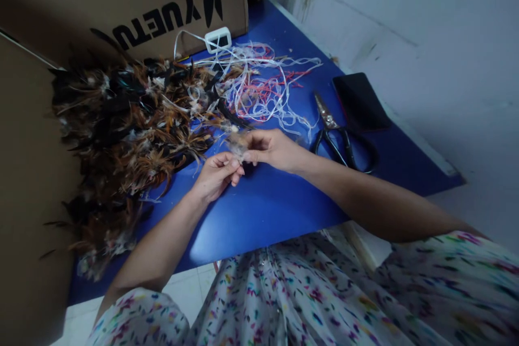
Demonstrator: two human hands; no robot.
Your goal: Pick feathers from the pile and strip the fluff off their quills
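My left hand [217,173] and my right hand [271,147] meet over the blue table [263,205], fingertips pinched together. Between them sits a small pale, fluffy feather [236,144], blurred by motion, and both hands grip it. A large heap of brown, black and white feathers [130,135] lies just left of my hands. A tangle of white and red strings [259,84] lies beyond them.
Black-handled scissors [338,135] lie to the right of my right hand, with a dark phone [360,102] behind them. A cardboard box [133,0] stands at the back, another cardboard wall [28,200] at the left. A small white device [218,39] sits by the box.
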